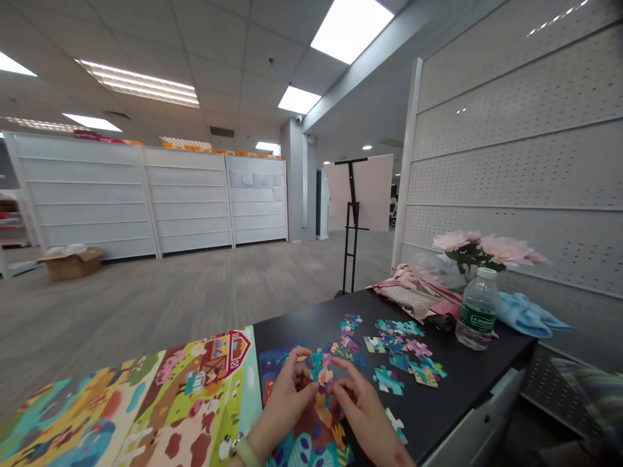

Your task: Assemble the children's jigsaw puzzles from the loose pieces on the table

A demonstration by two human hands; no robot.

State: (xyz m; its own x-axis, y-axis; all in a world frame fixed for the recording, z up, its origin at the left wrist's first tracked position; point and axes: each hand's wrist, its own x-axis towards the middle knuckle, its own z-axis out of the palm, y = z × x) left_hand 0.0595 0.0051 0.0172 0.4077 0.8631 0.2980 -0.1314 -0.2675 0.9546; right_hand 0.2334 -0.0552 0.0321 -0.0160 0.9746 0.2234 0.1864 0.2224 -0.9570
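Note:
My left hand (294, 384) and my right hand (354, 394) face each other over the table. Between their fingertips they hold colourful jigsaw puzzle pieces (321, 367), teal and pink; whether these are fully joined I cannot tell. Under my hands lies a dark blue and brown picture sheet (318, 447), partly hidden by my wrists. Beyond my fingers several joined pieces (348, 344) lie together. Right of them is a scattered group of loose pieces (399, 344), with a separate teal piece (388, 380) nearer me. Another piece (396, 425) lies beside my right wrist.
On the left are bright farm picture boards (195, 402). At the black table's (438, 415) right end stand a water bottle (477, 311), pink flowers (491, 250), a patterned cloth bag (413, 295) and a blue cloth (528, 314). An easel (351, 227) is behind.

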